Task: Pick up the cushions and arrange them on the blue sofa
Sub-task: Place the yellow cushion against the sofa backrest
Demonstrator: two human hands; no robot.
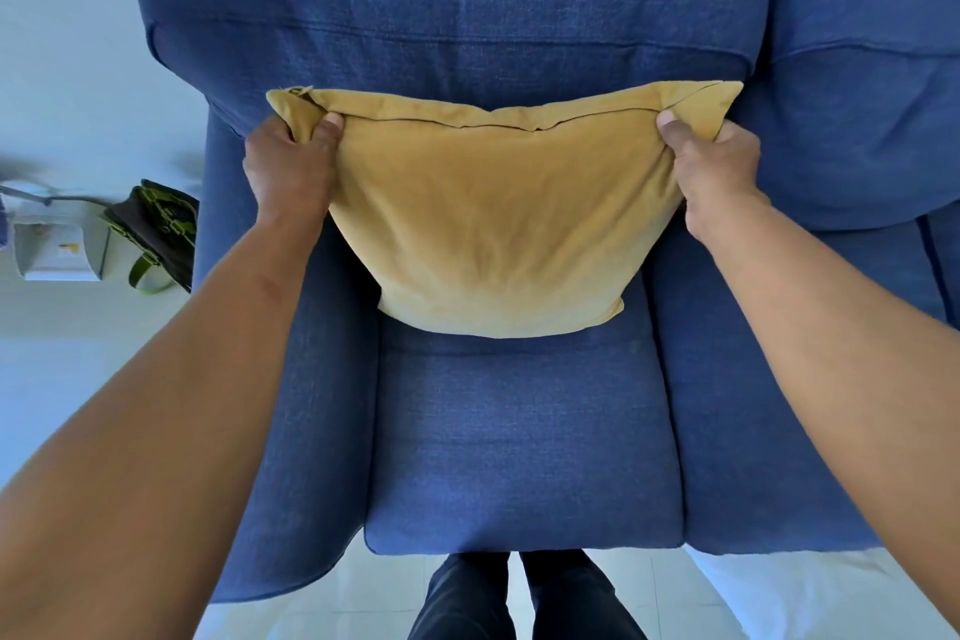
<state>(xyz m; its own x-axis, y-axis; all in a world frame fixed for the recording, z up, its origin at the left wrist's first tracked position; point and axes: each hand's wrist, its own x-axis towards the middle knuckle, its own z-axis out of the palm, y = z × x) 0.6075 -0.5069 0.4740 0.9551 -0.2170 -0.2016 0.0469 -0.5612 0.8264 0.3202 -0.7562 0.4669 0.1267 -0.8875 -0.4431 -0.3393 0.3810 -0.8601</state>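
Note:
A mustard-yellow cushion (498,218) stands against the backrest of the blue sofa (519,442), its lower edge on the seat cushion. My left hand (291,166) grips the cushion's upper left corner. My right hand (711,161) grips the upper right corner. The zip seam runs along the cushion's top edge. Both my forearms reach in from the lower corners of the view.
The sofa's left armrest (306,379) lies under my left arm. A second blue back cushion (862,83) fills the right side. A dark bag with green straps (156,229) and a white box (57,250) sit on the floor at left. My legs (519,598) stand by the sofa's front edge.

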